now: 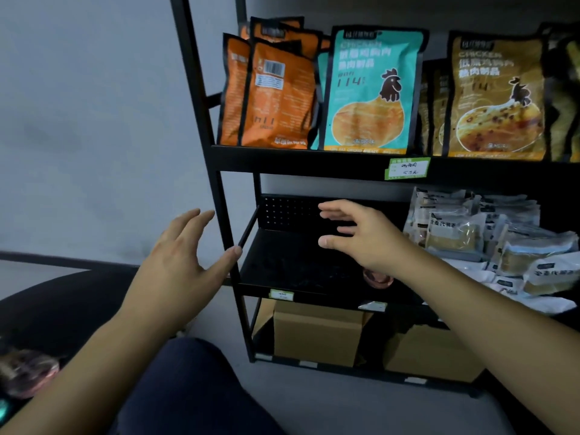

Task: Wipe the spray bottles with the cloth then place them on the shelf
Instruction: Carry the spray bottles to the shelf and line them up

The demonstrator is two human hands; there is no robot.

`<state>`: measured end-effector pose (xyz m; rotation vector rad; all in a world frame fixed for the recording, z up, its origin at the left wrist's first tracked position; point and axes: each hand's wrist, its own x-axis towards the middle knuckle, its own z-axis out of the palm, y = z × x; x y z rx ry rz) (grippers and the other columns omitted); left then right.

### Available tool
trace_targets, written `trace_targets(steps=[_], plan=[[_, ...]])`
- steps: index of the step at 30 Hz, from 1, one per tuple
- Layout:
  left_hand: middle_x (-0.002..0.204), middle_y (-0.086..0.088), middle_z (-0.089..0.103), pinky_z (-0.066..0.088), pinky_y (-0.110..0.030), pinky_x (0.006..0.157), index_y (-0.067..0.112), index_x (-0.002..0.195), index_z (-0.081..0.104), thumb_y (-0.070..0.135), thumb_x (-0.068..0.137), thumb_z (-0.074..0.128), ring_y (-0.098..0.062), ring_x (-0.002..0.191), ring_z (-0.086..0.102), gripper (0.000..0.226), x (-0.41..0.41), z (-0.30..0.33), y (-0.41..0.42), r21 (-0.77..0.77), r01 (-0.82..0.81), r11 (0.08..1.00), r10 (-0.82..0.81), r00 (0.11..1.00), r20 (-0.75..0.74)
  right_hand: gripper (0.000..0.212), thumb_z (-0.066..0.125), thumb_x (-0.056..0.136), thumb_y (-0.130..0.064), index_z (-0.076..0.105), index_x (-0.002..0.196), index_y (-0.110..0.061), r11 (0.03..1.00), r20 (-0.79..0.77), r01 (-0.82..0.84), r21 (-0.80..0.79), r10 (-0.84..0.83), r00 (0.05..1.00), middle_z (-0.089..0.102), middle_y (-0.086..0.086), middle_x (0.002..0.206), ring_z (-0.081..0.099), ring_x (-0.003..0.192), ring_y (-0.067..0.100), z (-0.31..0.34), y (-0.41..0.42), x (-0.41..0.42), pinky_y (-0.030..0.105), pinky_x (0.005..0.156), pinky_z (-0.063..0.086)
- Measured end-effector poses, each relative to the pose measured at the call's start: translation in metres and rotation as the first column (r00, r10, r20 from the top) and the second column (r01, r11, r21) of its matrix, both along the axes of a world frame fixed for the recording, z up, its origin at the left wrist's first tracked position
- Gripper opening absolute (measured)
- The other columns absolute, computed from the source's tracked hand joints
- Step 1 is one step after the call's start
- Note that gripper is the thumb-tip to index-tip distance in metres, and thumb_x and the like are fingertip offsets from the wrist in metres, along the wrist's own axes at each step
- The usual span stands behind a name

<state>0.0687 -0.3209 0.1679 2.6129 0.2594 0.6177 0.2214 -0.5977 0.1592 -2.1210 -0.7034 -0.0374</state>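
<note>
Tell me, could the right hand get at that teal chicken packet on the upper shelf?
Probably yes. The right hand is open and holds nothing, and the teal packet stands at the front of its shelf with nothing before it. The hand would only have to rise.

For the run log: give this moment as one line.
left hand open | right hand open, over middle shelf | no bottle held

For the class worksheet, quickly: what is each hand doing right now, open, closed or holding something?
Left hand: open, fingers spread, holding nothing, beside the shelf.
Right hand: open, fingers straight, holding nothing, over the shelf.
</note>
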Motion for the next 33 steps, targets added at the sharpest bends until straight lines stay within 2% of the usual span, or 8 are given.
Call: trace_targets(steps=[5, 9, 13, 19, 22, 27, 30, 33], plan=[[0.170, 0.007, 0.032, 0.039, -0.048, 0.120, 0.032, 0.162, 0.037, 0.066, 0.094, 0.060, -0.021, 0.155, 0.036, 0.080, -0.027, 0.004, 0.034, -0.006, -0.066, 0.998, 0.066, 0.998, 0.008, 0.062, 0.084, 0.087, -0.025, 0.058, 0.143, -0.033, 0.996, 0.022, -0.092, -0.017, 0.092, 0.995, 0.064, -0.016, 0.132, 0.056, 0.126, -0.004, 0.011, 0.049, -0.015, 0.024, 0.108, 0.050], [0.170, 0.006, 0.034, 0.038, -0.048, 0.121, 0.031, 0.161, 0.038, 0.066, 0.093, 0.062, -0.021, 0.154, 0.037, 0.081, -0.051, 0.004, 0.066, 0.000, -0.141, 0.990, 0.141, 0.990, 0.008, 0.063, 0.085, 0.086, -0.025, 0.058, 0.142, -0.031, 0.986, 0.034, -0.164, -0.024, 0.165, 0.986, 0.064, -0.016, 0.132, 0.056, 0.127, -0.003, 0.015, 0.093, -0.024, 0.030, 0.110, 0.050], [0.169, 0.007, 0.035, 0.040, -0.049, 0.120, 0.033, 0.161, 0.039, 0.072, 0.090, 0.058, -0.022, 0.153, 0.039, 0.084, -0.075, -0.003, 0.100, -0.012, -0.229, 0.973, 0.229, 0.973, -0.006, 0.064, 0.085, 0.085, -0.034, 0.056, 0.142, -0.040, 0.969, 0.019, -0.237, -0.063, 0.239, 0.971, 0.062, -0.018, 0.136, 0.057, 0.128, 0.002, 0.013, 0.140, -0.034, 0.036, 0.110, 0.051], [0.166, 0.008, 0.039, 0.041, -0.052, 0.119, 0.034, 0.159, 0.041, 0.071, 0.092, 0.057, -0.023, 0.152, 0.040, 0.078, -0.113, -0.026, 0.151, -0.017, -0.354, 0.935, 0.353, 0.934, -0.054, 0.063, 0.085, 0.085, -0.033, 0.058, 0.141, -0.037, 0.937, -0.010, -0.338, -0.088, 0.338, 0.941, 0.062, -0.022, 0.132, 0.056, 0.119, -0.009, -0.001, 0.211, -0.051, 0.020, 0.106, 0.048], [0.166, 0.006, 0.039, 0.040, -0.048, 0.121, 0.030, 0.160, 0.041, 0.069, 0.093, 0.057, -0.026, 0.145, 0.049, 0.078, -0.130, -0.042, 0.176, -0.027, -0.397, 0.917, 0.393, 0.915, -0.091, 0.062, 0.086, 0.084, -0.036, 0.059, 0.141, -0.037, 0.915, -0.042, -0.391, -0.099, 0.389, 0.920, 0.062, -0.021, 0.132, 0.058, 0.121, -0.004, -0.014, 0.249, -0.057, 0.024, 0.108, 0.049], [0.169, 0.005, 0.036, 0.035, -0.057, 0.123, 0.032, 0.160, 0.041, 0.070, 0.093, 0.056, -0.020, 0.158, 0.030, 0.079, -0.158, -0.065, 0.213, -0.018, -0.486, 0.874, 0.480, 0.867, -0.130, 0.060, 0.086, 0.083, -0.037, 0.060, 0.137, -0.039, 0.882, -0.075, -0.458, -0.115, 0.452, 0.889, 0.064, -0.018, 0.131, 0.058, 0.124, -0.001, -0.040, 0.309, -0.064, 0.030, 0.109, 0.051], [0.169, 0.004, 0.037, 0.033, -0.049, 0.126, 0.029, 0.160, 0.041, 0.067, 0.093, 0.058, -0.021, 0.158, 0.030, 0.078, -0.171, -0.074, 0.231, -0.036, -0.521, 0.853, 0.512, 0.847, -0.143, 0.060, 0.087, 0.083, -0.033, 0.061, 0.137, -0.036, 0.864, -0.117, -0.493, -0.102, 0.482, 0.868, 0.065, -0.019, 0.129, 0.059, 0.123, -0.003, -0.054, 0.342, -0.069, 0.027, 0.107, 0.051], [0.170, 0.006, 0.035, 0.030, -0.047, 0.125, 0.030, 0.161, 0.041, 0.064, 0.096, 0.060, -0.019, 0.160, 0.026, 0.076, -0.182, -0.085, 0.249, -0.014, -0.562, 0.827, 0.552, 0.818, -0.161, 0.059, 0.087, 0.083, -0.029, 0.061, 0.136, -0.035, 0.849, -0.147, -0.519, -0.102, 0.503, 0.852, 0.065, -0.019, 0.127, 0.059, 0.122, -0.005, -0.068, 0.371, -0.075, 0.023, 0.106, 0.051]])
